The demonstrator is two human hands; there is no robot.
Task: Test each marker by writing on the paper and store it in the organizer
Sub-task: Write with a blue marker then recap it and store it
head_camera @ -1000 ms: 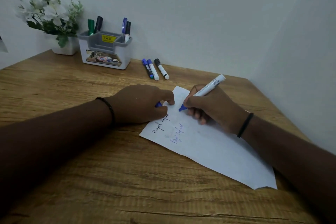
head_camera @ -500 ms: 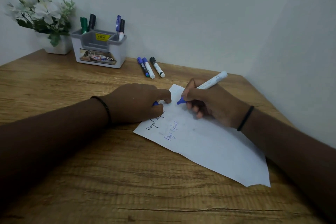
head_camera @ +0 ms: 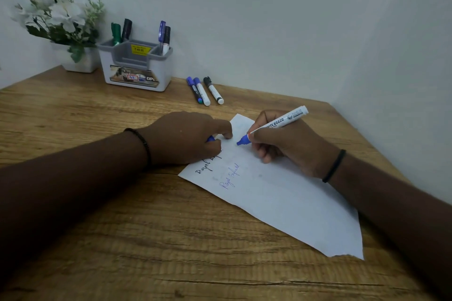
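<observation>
While the left hand pins the paper and grips a blue cap, the right hand grasps the uncapped blue whiteboard marker, tip poised to write.

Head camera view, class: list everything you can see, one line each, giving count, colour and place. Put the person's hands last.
Table: one, wood brown, under everything.
Paper: one, white, centre right.
Organizer: one, white and grey, back left.
Stored markers: four, green, black, blue, black, in organizer.
Loose markers: three, two blue, one black, right of organizer.
Plant: one, white flowers, far left.
Blue marker: one, uncapped, in right hand.
Cap: one, blue, in left hand.
Hands: left hand, right hand, on paper.
</observation>
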